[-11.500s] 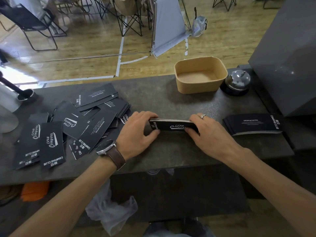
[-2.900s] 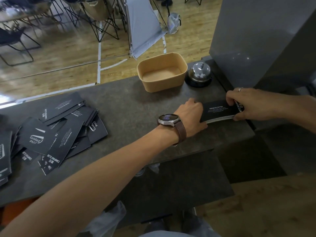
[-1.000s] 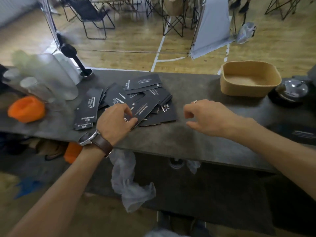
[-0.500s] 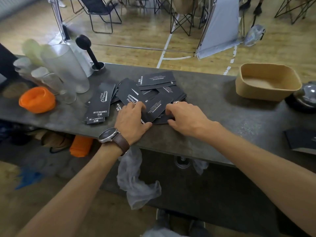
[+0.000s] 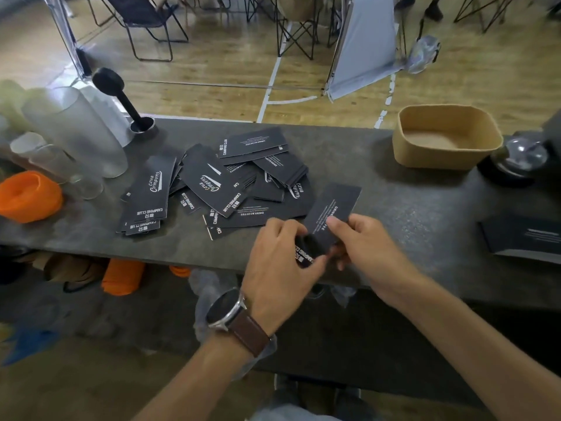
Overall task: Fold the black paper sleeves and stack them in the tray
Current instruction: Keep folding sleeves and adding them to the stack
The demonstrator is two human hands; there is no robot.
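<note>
A loose heap of black paper sleeves (image 5: 230, 180) with white print lies across the middle of the dark counter (image 5: 394, 208). One black sleeve (image 5: 332, 212) is lifted above the counter's near edge. My left hand (image 5: 279, 259) pinches its lower end and my right hand (image 5: 367, 247) pinches it with thumb and fingers from the right. A tan tray (image 5: 444, 136) stands at the back right, nothing in it. A stack of folded sleeves (image 5: 525, 238) lies at the right edge of the counter.
Frosted plastic cups (image 5: 76, 132) and an orange object (image 5: 28, 196) crowd the counter's left end. A black tamper (image 5: 121, 98) stands behind the heap. A silver bell (image 5: 520, 156) sits right of the tray. Folding chairs and a grey panel stand on the wooden floor beyond.
Both hands were pressing on the heap half a second ago. They have pulled back toward the near edge with one sleeve lifted between them.
</note>
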